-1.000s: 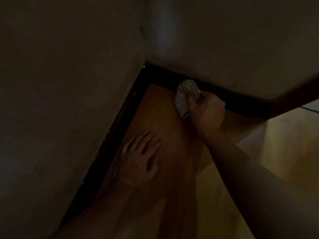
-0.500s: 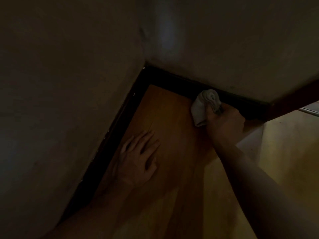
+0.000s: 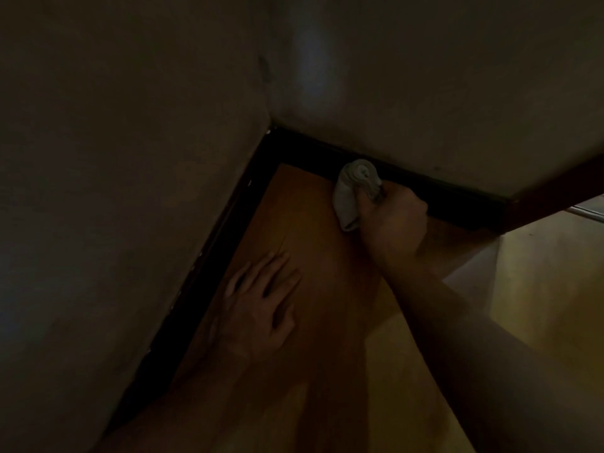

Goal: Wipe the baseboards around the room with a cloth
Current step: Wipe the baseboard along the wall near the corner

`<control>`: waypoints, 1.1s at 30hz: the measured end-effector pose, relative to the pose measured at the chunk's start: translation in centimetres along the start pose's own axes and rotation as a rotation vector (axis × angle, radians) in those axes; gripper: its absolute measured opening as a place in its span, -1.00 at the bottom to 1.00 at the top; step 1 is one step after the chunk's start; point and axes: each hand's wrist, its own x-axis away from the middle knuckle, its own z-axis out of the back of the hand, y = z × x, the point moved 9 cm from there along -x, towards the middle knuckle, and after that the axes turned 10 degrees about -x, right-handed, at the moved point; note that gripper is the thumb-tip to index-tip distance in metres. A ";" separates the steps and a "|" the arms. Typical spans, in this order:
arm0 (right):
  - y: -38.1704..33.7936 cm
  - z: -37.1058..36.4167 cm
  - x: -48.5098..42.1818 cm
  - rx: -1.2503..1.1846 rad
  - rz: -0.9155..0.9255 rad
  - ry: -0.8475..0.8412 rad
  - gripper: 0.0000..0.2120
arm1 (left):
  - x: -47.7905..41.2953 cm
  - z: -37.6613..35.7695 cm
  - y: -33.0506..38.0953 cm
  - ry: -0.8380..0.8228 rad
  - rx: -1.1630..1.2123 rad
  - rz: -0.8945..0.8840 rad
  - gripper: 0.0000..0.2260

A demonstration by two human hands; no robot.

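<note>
The right hand [image 3: 392,223], fist clenched round the bunched pale grey cloth [image 3: 354,191], has slid back left along the dark baseboard [image 3: 457,201] toward the corner at frame centre; likely a scrubbing stroke on this stretch; the left hand [image 3: 261,305] stays flat, fingers spread, on the orange wooden floor [image 3: 304,204].

We see a dim corner | left wall [image 3: 114,158] and far wall [image 3: 441,76] plain, pale | wood floor [image 3: 310,217] orange-brown | floor brighter, yellowish at right | faint sheen high on far wall
</note>
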 end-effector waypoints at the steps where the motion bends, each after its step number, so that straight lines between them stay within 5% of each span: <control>1: -0.9 -1.4 -0.1 0.000 0.008 -0.022 -0.67 | 0.0 0.1 0.0 0.009 0.000 0.002 -0.48; 6: -4.1 -6.0 0.0 -0.014 0.030 -0.092 -0.67 | 0.0 0.4 0.0 0.030 -0.002 -0.019 -0.48; 12: -1.7 -2.7 0.1 -0.010 0.046 -0.004 -0.67 | 0.1 0.1 -0.1 0.025 0.009 -0.011 -0.51; 17: -2.9 -3.7 -0.6 0.017 0.092 -0.092 -0.67 | 0.1 0.2 0.1 0.003 0.012 -0.014 -0.51; 26: 5.6 7.5 -0.9 0.143 -0.014 0.017 -0.57 | -0.2 0.3 1.0 -0.113 -0.132 0.044 -0.50; 33: 4.5 6.5 -0.5 0.052 -0.001 -0.044 -0.60 | 0.1 -0.9 5.4 -0.088 -0.016 0.085 -0.50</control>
